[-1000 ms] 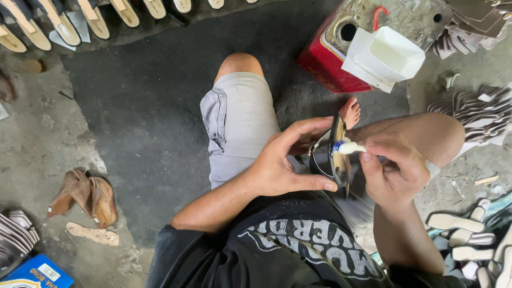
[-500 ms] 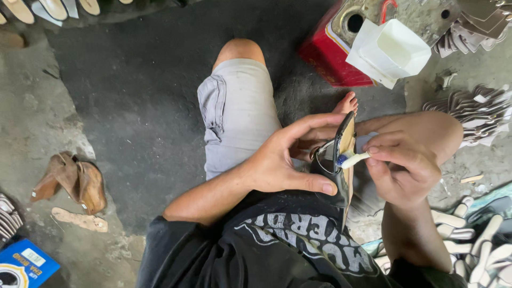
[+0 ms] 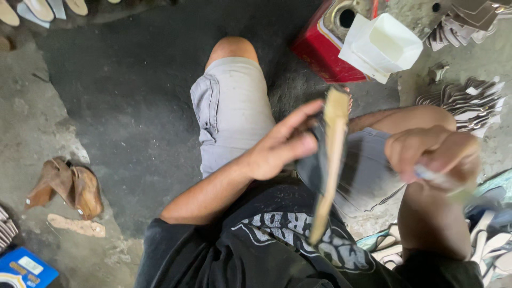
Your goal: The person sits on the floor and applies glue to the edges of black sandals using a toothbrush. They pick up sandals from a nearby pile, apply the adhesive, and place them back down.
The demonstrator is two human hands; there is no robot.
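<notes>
The shoe sole (image 3: 330, 160) stands on its edge above the lap, tan rim toward the camera; the left hand (image 3: 280, 152) grips its dark side, thumb and fingers spread along it; the right hand (image 3: 432, 154), just beside, is closed around a blurred brush (image 3: 434, 176); a red can (image 3: 325, 45) and white container (image 3: 381, 45) stand near ahead; brown sandals (image 3: 66, 186) lie well apart on the concrete floor (image 3: 32, 117).
</notes>
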